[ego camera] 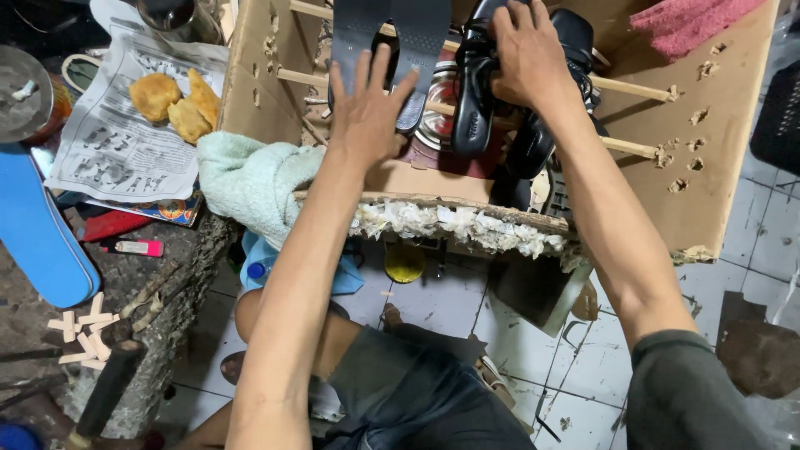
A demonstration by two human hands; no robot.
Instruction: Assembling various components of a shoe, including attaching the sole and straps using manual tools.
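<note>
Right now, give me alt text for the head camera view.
Left hand presses a dark shoe sole while right hand grips a black sandal, both on wooden rods inside a cardboard box.

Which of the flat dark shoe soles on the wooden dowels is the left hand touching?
The left hand presses the right-hand dark flat sole, fingers spread on it; the left-hand dark sole beside it is untouched.

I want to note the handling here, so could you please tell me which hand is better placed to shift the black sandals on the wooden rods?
Probably the right hand: it already lies on the black sandals hanging over the wooden rods. The left hand lies spread flat on the dark sole beside them.
</note>
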